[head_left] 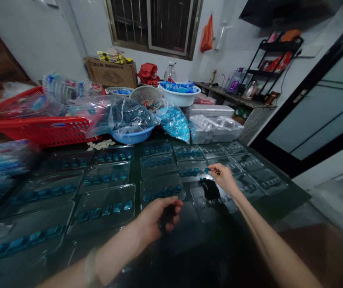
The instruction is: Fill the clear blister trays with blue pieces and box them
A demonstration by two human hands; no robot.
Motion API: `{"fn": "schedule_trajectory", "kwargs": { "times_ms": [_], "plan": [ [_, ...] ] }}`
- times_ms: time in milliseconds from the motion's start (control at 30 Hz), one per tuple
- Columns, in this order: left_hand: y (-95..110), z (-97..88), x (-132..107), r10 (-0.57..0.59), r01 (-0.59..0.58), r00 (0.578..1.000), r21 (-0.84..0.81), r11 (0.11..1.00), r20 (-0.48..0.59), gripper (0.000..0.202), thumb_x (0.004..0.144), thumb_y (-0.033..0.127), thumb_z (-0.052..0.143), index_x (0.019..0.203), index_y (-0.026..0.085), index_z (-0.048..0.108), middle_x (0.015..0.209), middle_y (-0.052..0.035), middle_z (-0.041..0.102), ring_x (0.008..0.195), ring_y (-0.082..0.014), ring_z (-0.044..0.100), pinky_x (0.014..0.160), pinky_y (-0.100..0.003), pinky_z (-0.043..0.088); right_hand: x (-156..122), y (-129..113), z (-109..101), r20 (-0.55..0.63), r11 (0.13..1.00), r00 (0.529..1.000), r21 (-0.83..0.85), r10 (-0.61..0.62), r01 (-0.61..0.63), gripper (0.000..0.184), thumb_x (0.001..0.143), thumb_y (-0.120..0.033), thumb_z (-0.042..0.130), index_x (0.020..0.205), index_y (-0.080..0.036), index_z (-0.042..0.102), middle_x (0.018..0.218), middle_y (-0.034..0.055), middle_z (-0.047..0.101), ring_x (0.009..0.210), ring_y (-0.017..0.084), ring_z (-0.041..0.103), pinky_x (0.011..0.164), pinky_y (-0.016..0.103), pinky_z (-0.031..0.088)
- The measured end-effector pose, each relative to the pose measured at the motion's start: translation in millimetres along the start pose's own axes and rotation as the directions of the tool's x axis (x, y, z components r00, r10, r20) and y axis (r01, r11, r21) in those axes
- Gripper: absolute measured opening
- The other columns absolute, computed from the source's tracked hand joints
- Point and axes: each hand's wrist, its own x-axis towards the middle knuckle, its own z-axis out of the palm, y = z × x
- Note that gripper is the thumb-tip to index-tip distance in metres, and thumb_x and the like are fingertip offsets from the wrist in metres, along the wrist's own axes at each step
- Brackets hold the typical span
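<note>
My right hand (pixel 221 176) pinches a small blue block (pixel 207 170) between thumb and fingertips. It is over the right end of a clear plastic tray (pixel 186 164), which has a row of blue blocks (pixel 190 172) in its slots. Just below that hand, a black patch (pixel 211 190) covers part of a nearer clear tray (pixel 199 214); I cannot tell what it is. My left hand (pixel 162 218) hovers palm inward in front of another filled tray (pixel 159 180), its fingers curled. Whatever those fingers hold, if anything, is hidden in shadow.
More clear trays, many with blue blocks, cover the dark green table (pixel 137 162). Behind them stand a red basket (pixel 60 130), a blue basin (pixel 133 136), a bag of blue pieces (pixel 174 122) and stacked clear trays (pixel 216 132). Plastic packs (pixel 3 160) lie at left.
</note>
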Motion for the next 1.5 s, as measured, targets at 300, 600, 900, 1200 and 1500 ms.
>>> {"fn": "schedule_trajectory", "kwargs": {
  "times_ms": [300, 600, 900, 1200, 1500],
  "plan": [
    [5, -13.8, -2, 0.039, -0.039, 0.998, -0.007, 0.999, -0.055, 0.023, 0.067, 0.03, 0.058, 0.08, 0.012, 0.056, 0.066, 0.0002, 0.047, 0.046, -0.0064, 0.047, 0.034, -0.015, 0.022, 19, 4, 14, 0.139, 0.959, 0.984, -0.246, -0.107, 0.139, 0.02, 0.071, -0.013, 0.049, 0.086, -0.019, 0.061, 0.08, 0.0027, 0.057, 0.071, 0.014, 0.052, 0.067, 0.027, 0.039],
    [7, -8.8, -1, 0.028, -0.031, 0.999, -0.094, 0.995, -0.032, 0.028, 0.07, 0.035, 0.054, 0.083, 0.01, 0.056, 0.068, -0.0027, 0.051, 0.051, -0.0104, 0.05, 0.034, -0.016, 0.025, 21, -10, 15, 0.256, 0.878, 0.957, -0.417, -0.136, 0.237, 0.018, 0.074, -0.013, 0.047, 0.074, -0.017, 0.064, 0.077, 0.0073, 0.057, 0.078, 0.019, 0.049, 0.071, 0.03, 0.035],
    [2, -10.8, -3, 0.05, -0.039, 0.996, -0.149, 0.988, 0.071, 0.043, 0.071, 0.046, 0.051, 0.092, 0.009, 0.056, 0.079, -0.0117, 0.058, 0.061, -0.0185, 0.058, 0.035, -0.018, 0.034, -38, -102, 3, 0.15, 0.928, 0.949, -0.212, -0.278, 0.306, 0.026, 0.081, -0.02, 0.042, 0.105, -0.019, 0.052, 0.098, 0.0082, 0.053, 0.091, 0.021, 0.046, 0.078, 0.035, 0.033],
    [-2, 8.9, -11, 0.148, -0.146, 0.989, -0.072, 0.987, 0.022, 0.027, 0.076, 0.037, 0.045, 0.07, 0.012, 0.052, 0.057, -0.0071, 0.057, 0.047, -0.0181, 0.057, 0.029, -0.019, 0.033, -65, -154, 5, 0.395, 0.952, 0.881, -0.047, -0.261, 0.303, 0.026, 0.073, -0.021, 0.057, 0.097, -0.03, 0.057, 0.079, -0.0003, 0.052, 0.081, 0.017, 0.045, 0.072, 0.032, 0.031],
    [-5, 4.4, -11, 0.138, -0.139, 0.985, 0.003, 0.99, 0.106, 0.035, 0.077, 0.042, 0.042, 0.079, 0.01, 0.054, 0.064, -0.0111, 0.061, 0.051, -0.0197, 0.059, 0.029, -0.019, 0.032, -64, -149, 12, 0.446, 0.958, 0.852, 0.059, -0.275, 0.279, 0.014, 0.069, -0.014, 0.058, 0.08, -0.023, 0.059, 0.074, -0.0017, 0.053, 0.077, 0.014, 0.046, 0.07, 0.029, 0.031]
  ]
}}
